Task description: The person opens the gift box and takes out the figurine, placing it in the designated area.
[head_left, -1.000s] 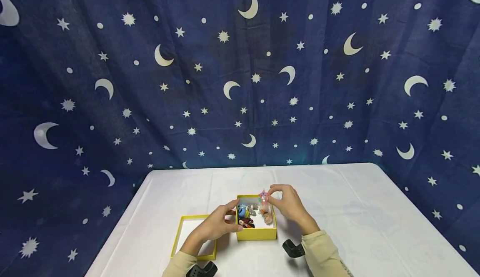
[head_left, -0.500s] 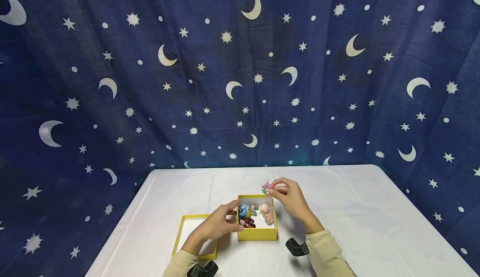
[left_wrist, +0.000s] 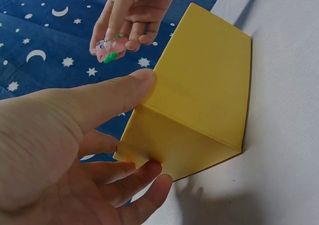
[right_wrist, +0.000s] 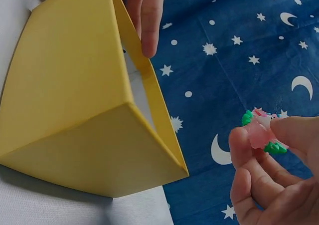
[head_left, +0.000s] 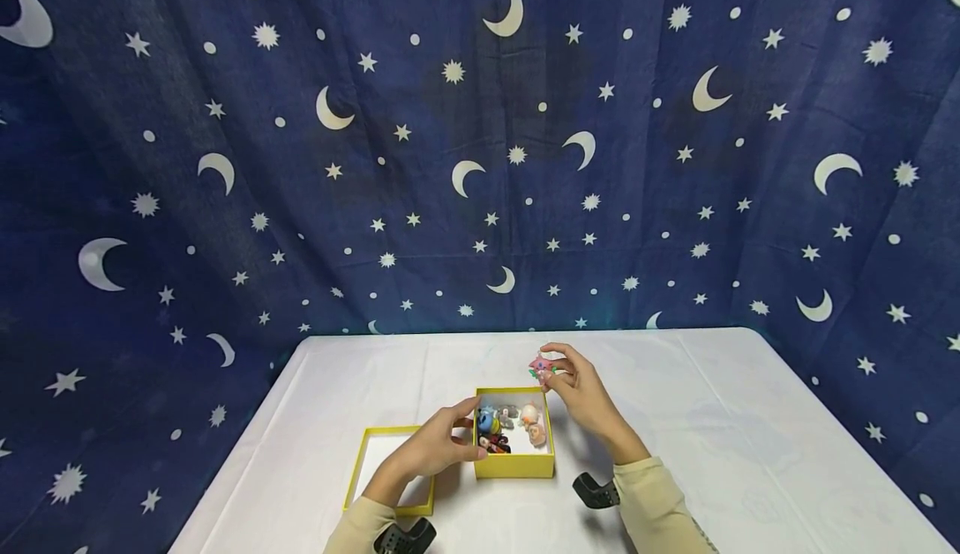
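In the head view my right hand (head_left: 583, 391) holds up a small pink toy figure (head_left: 540, 367) with green parts, above the far right corner of a yellow box (head_left: 513, 466). Thumb and fingertips pinch the figure (right_wrist: 260, 130) in the right wrist view. My left hand (head_left: 433, 452) grips the box at its left side, thumb at the near rim and fingers curved along the left wall (left_wrist: 164, 140). Inside the open box lie several small figures: a blue one (head_left: 487, 421), dark red ones (head_left: 495, 444) at the near left, and pale peach ones (head_left: 536, 435) on the right.
A shallow box lid (head_left: 426, 507) with yellow edges and a white inside lies left of the box, partly under my left forearm. A white cloth (head_left: 735, 454) covers the table. Behind it hangs a dark blue curtain (head_left: 420, 287) with moons and stars.
My right hand has lifted the pink figure from over the box's right side up and back, slightly right, and turned it. The left hand keeps its place on the box.
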The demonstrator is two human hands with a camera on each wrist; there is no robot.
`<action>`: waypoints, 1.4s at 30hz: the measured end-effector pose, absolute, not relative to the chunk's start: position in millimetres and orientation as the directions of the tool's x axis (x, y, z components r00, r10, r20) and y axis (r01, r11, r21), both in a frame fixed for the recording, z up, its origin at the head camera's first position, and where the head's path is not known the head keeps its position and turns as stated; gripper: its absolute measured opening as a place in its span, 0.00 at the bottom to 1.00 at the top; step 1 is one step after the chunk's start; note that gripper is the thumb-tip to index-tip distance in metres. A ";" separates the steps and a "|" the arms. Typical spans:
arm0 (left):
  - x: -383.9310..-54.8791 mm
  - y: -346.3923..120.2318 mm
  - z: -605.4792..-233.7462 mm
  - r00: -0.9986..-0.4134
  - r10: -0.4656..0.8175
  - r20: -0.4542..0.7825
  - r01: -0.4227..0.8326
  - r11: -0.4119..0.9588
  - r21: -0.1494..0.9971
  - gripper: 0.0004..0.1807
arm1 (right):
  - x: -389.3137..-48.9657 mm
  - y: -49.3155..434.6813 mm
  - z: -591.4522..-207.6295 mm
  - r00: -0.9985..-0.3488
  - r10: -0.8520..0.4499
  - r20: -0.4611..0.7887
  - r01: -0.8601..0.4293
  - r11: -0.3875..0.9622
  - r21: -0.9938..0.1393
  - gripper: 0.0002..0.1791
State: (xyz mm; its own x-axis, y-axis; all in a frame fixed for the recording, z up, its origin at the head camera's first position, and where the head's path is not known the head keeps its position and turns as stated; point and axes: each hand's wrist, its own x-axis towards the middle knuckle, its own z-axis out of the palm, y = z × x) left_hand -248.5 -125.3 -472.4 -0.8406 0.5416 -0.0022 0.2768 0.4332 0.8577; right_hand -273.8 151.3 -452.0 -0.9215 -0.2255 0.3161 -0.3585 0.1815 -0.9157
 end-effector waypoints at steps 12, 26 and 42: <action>-248.0 -126.0 -471.5 -0.842 0.540 0.001 0.284 0.442 0.851 0.46 | -273.8 156.3 -451.2 -0.910 -0.230 0.344 -0.389 0.189 -0.902 0.20; -248.8 -125.8 -470.9 -0.847 0.532 -0.011 0.273 0.453 0.849 0.46 | -273.5 163.1 -451.0 -0.929 -0.222 0.296 -0.333 0.154 -0.930 0.20; -248.7 -126.4 -470.6 -0.844 0.536 -0.007 0.280 0.451 0.847 0.46 | -274.9 169.1 -448.6 -0.918 -0.249 0.309 -0.348 0.130 -0.928 0.31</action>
State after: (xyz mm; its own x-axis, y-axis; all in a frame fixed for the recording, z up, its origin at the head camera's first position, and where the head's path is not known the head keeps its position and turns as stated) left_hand -248.7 -126.4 -470.6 -0.8440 0.5363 -0.0070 0.2797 0.4512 0.8475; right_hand -274.9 169.1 -448.6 -0.9179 -0.2487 0.3093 -0.3481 0.1302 -0.9284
